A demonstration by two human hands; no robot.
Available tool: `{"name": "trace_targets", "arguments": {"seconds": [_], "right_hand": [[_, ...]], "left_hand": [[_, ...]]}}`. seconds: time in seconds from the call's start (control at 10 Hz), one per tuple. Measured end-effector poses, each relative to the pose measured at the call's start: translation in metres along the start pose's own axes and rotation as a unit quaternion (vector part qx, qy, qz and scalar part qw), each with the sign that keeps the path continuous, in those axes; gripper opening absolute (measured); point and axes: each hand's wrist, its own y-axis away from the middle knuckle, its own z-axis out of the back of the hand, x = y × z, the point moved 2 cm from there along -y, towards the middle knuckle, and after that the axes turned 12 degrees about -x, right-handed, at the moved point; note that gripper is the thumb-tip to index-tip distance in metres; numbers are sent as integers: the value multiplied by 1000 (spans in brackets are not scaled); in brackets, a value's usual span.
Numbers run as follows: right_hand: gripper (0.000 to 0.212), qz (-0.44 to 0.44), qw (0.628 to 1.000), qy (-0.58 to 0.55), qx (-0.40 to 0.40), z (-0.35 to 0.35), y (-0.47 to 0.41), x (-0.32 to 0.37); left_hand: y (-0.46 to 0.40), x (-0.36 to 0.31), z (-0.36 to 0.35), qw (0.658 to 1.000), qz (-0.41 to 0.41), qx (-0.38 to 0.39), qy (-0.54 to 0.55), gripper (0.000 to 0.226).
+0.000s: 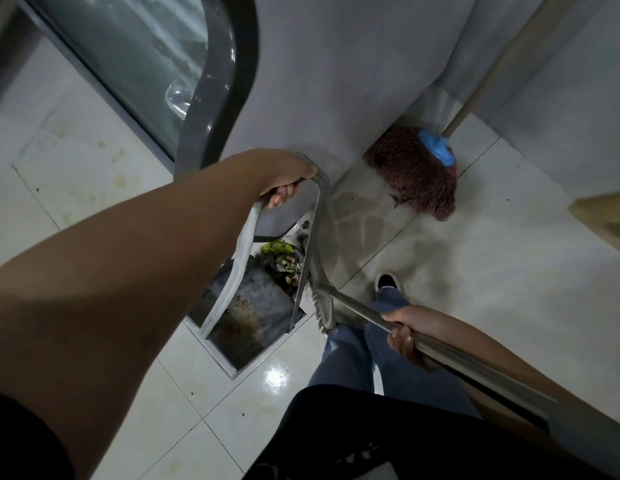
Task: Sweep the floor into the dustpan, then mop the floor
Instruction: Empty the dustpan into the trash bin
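The left hand [284, 183], at the end of the forearm that fills the near view, is closed around the top bar of the dustpan [246, 306], which sits on the tiled floor [475, 289] against the grey wall [353, 81] and already holds scraps [284, 261]. The right hand [404, 332] is wrapped around the broom handle [457, 355], its bristle head [322, 306] just beside the pan's right edge. To finish well, I judge, keep the pan lip flat on the tile and make short strokes; open floor lies right toward the mop [416, 174], while the glass door [135, 64] hems the left.

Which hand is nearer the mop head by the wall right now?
Left. The left hand grips the dustpan handle, just left of the mop head; the right hand holds the broom handle, lower in view.
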Motion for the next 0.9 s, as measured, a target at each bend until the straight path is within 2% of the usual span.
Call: {"name": "trace_targets", "arguments": {"seconds": [0.2,0.4,0.5,0.6,0.7,0.8,0.9], "right_hand": [[66,12,999,-34,9,2,-5,-7],[67,79,995,-57,1,1,-8,-15],[60,80,993,-83,17,6,-10,-19],[61,86,993,-82,9,0,-8,-23],[58,116,990,-76,-7,0,-11,-22],[41,151,985,-87,-10,-2,-9,-26],[34,204,975,-72,-57,-3,-14,-21]], "left_hand": [[6,6,-14,999,-17,19,-39,47],[14,28,-16,1000,-12,-7,20,44],[19,29,-11,999,-26,-17,34,44],[24,30,0,998,-42,-43,32,44],[29,27,8,998,-45,-32,15,42],[36,29,4,998,-58,-11,-33,42],[34,26,-7,995,-69,-16,-74,43]]}}
